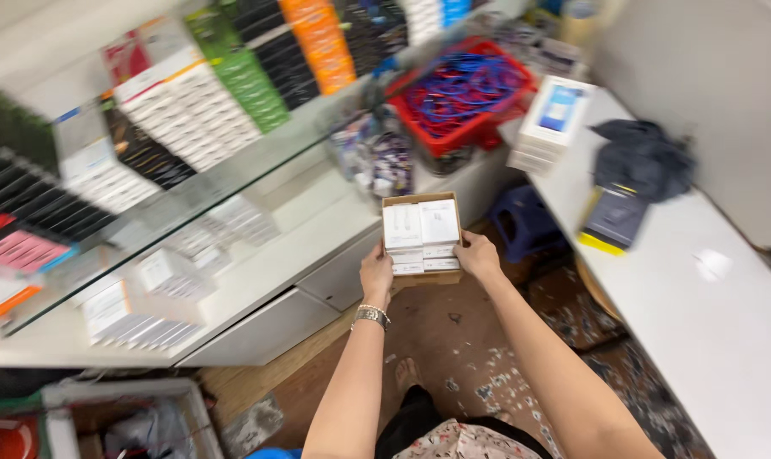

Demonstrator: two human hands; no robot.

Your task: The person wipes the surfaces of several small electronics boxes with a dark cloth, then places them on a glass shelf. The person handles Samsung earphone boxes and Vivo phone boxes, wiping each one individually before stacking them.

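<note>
I hold a small brown cardboard box (422, 202) filled with several flat white packages (421, 231), out in front of me above the floor. My left hand (376, 274) grips its near left corner; a metal watch sits on that wrist. My right hand (477, 256) grips its near right corner. The box hangs just off the edge of the white lower shelf (258, 276).
A glass shelf (147, 212) carries rows of boxed goods in white, green, black and orange. A red basket (466, 93) holds blue cables. On the white counter (708, 323) at right lie stacked white boxes (551, 119), a dark cloth (644, 157) and a dark box (613, 217). A blue stool (525, 223) stands below.
</note>
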